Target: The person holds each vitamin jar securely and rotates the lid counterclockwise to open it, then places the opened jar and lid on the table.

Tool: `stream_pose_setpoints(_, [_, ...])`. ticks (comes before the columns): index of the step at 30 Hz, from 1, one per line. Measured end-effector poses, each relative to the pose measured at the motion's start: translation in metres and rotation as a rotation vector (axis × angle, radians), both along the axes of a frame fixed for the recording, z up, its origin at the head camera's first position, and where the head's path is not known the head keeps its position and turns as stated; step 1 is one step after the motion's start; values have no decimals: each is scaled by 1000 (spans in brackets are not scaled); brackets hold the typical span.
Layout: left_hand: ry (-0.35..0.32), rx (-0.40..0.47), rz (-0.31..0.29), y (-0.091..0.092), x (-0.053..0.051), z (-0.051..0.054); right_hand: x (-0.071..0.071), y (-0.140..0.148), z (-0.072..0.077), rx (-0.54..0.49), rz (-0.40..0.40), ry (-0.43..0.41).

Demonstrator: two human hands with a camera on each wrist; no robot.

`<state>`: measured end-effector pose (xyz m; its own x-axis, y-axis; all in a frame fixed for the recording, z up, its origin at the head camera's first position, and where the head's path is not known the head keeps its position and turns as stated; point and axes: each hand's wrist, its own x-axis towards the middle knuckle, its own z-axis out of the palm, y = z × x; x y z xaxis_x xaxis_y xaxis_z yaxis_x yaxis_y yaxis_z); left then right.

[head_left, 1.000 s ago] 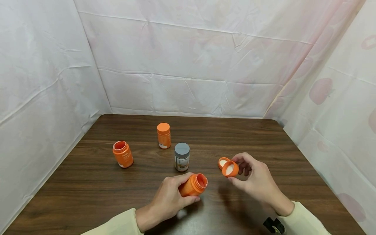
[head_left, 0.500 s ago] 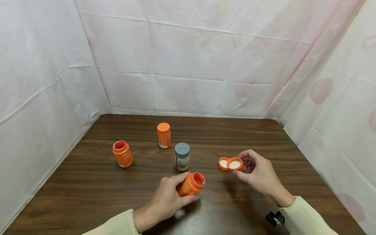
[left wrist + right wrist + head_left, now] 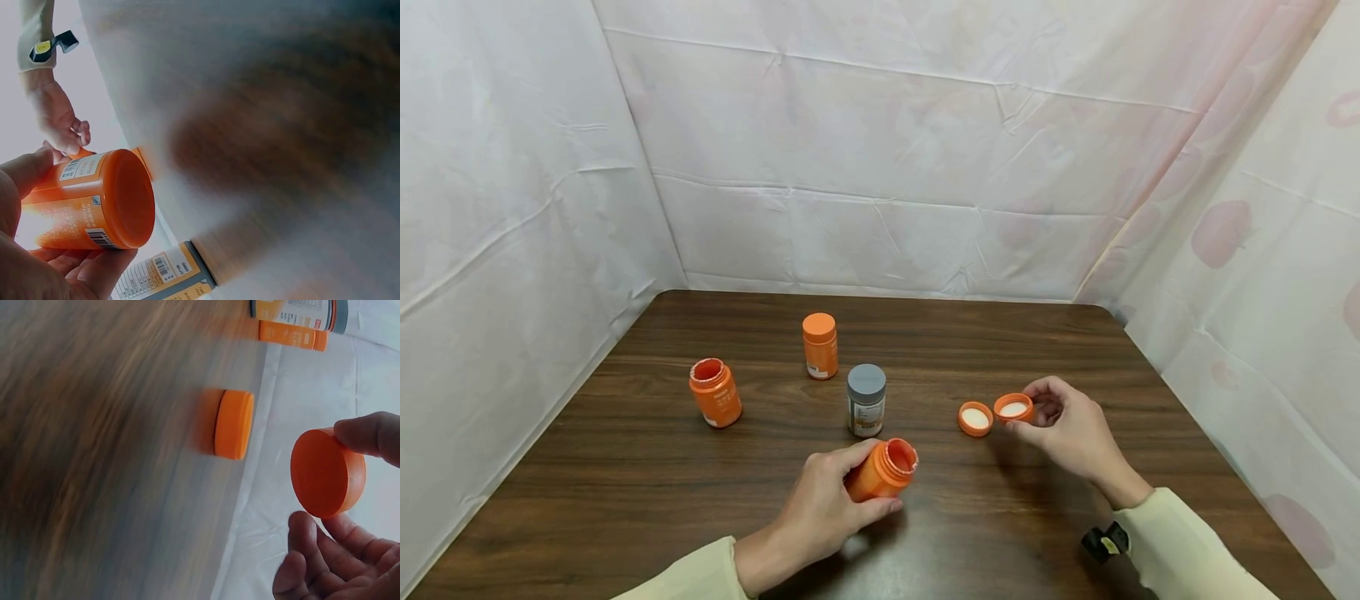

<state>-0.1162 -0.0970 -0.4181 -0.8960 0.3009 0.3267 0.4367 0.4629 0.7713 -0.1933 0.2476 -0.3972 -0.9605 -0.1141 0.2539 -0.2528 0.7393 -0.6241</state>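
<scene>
My left hand (image 3: pixel 820 504) grips an uncapped orange bottle (image 3: pixel 878 475), tilted with its mouth toward the right. In the left wrist view the bottle's base (image 3: pixel 131 200) faces the camera. My right hand (image 3: pixel 1075 429) pinches an orange cap (image 3: pixel 1013 407) between thumb and fingers, its white inner side upward. The right wrist view shows this held cap (image 3: pixel 322 475) above the table, apart from it. Just left of it a second orange cap (image 3: pixel 975 418) lies on the table, white lining up.
A grey-lidded jar (image 3: pixel 866 402) stands behind the held bottle. Farther back is a capped orange bottle (image 3: pixel 820 346); at the left stands an open orange bottle (image 3: pixel 716 393). White curtains (image 3: pixel 880 167) enclose the dark wooden table (image 3: pixel 625 483) at the back and sides.
My right hand has carried its cap rightward, clear of the lying cap, and tipped it until the white lining faces more upward. My left hand has shifted slightly left with the bottle.
</scene>
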Motion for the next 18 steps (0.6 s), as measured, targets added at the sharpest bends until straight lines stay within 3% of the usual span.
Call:
stream_pose_setpoints(9, [13, 9, 23, -2, 0, -2, -7, 3, -5, 58, -48, 36])
stream_pose_setpoints(18, [11, 8, 19, -2, 2, -1, -17, 8, -9, 113, -44, -67])
